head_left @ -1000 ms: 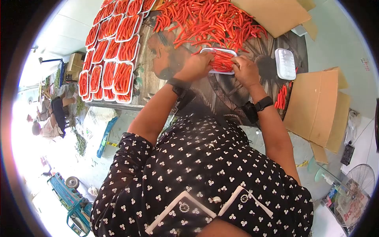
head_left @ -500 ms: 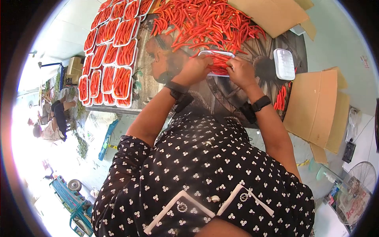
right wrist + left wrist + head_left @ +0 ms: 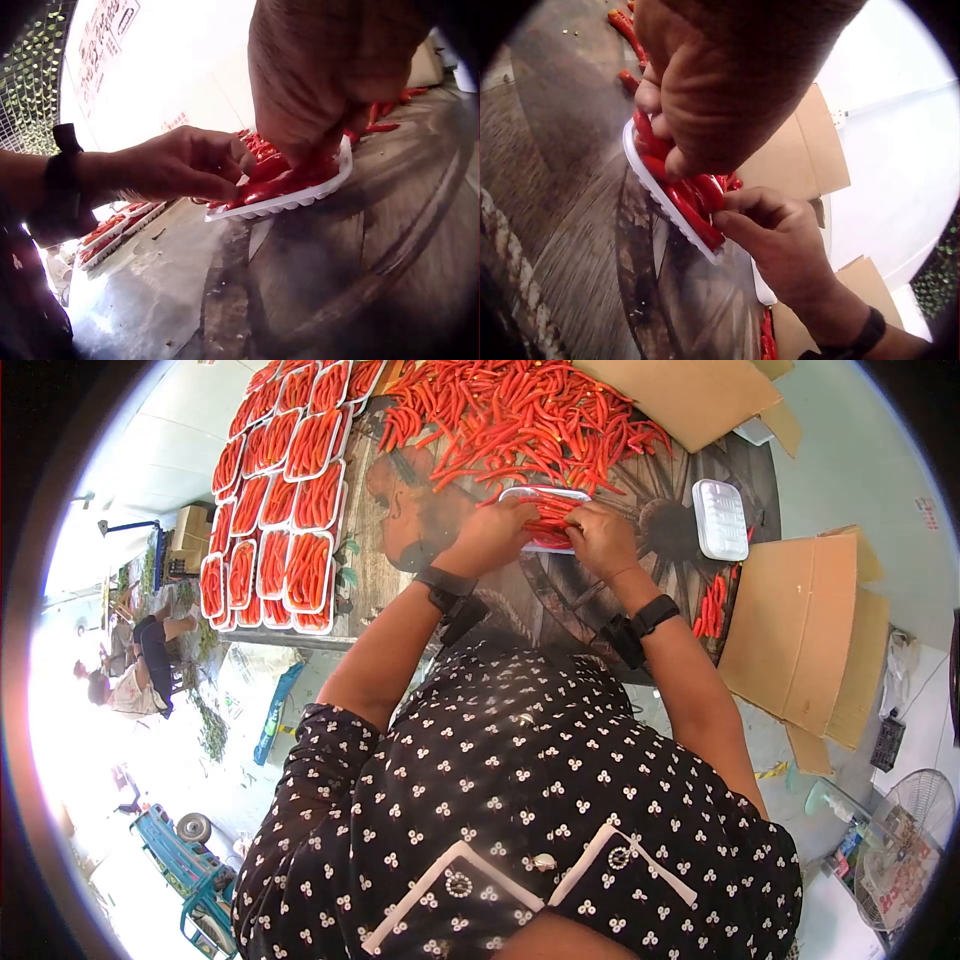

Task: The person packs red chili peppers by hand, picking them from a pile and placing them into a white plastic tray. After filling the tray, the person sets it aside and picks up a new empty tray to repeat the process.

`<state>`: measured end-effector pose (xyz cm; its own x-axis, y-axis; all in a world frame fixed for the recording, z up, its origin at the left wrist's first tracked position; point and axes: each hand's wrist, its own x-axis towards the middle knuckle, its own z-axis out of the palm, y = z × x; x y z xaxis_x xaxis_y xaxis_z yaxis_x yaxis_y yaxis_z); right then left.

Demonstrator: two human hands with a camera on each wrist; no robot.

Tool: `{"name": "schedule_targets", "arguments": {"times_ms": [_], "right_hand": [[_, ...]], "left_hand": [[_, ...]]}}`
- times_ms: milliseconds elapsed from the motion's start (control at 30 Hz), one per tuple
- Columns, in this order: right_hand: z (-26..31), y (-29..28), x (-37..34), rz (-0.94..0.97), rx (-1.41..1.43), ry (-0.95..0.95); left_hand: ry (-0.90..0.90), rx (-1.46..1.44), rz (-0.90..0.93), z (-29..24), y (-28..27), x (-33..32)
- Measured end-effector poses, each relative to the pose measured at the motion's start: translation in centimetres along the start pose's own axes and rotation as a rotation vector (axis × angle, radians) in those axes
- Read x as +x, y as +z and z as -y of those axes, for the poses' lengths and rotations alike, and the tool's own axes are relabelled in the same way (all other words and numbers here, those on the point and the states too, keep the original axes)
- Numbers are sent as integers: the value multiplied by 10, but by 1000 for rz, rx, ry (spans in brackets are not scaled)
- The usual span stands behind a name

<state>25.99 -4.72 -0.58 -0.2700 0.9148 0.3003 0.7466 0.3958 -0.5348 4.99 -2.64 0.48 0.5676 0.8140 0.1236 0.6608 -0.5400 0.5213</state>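
Note:
A white foam tray (image 3: 289, 201) filled with red chillies (image 3: 550, 510) lies on the table in front of me. At its left end, my left hand (image 3: 488, 538) pinches the chilli ends between thumb and fingers. My right hand (image 3: 606, 542) is over the right part of the tray. In the left wrist view, its thumb and index finger pinch chillies near the tray's end. Both hands hide part of the contents. The chillies lie lengthwise, side by side, up to the rim.
Beyond the tray spreads a large heap of loose chillies (image 3: 520, 420). Stacked filled trays (image 3: 306, 610) cover the table's left side. To the right are a white tray (image 3: 720, 522), a few chillies (image 3: 710, 610) and a cardboard box (image 3: 790, 630). More cardboard (image 3: 690, 400) stands at the back right.
The right hand has moved left, from the tray's right end further in over the chillies. The left hand stays at the left end, and the tray appears slightly further left.

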Motion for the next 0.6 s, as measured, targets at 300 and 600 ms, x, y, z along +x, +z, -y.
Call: {"name": "schedule_targets", "arguments": {"times_ms": [300, 600], "right_hand": [[2, 0, 1, 60, 67, 53], [6, -6, -7, -37, 92, -47]], "left_hand": [[-1, 5, 12, 1, 1, 1], [-6, 59, 32, 4, 5, -1]]}}
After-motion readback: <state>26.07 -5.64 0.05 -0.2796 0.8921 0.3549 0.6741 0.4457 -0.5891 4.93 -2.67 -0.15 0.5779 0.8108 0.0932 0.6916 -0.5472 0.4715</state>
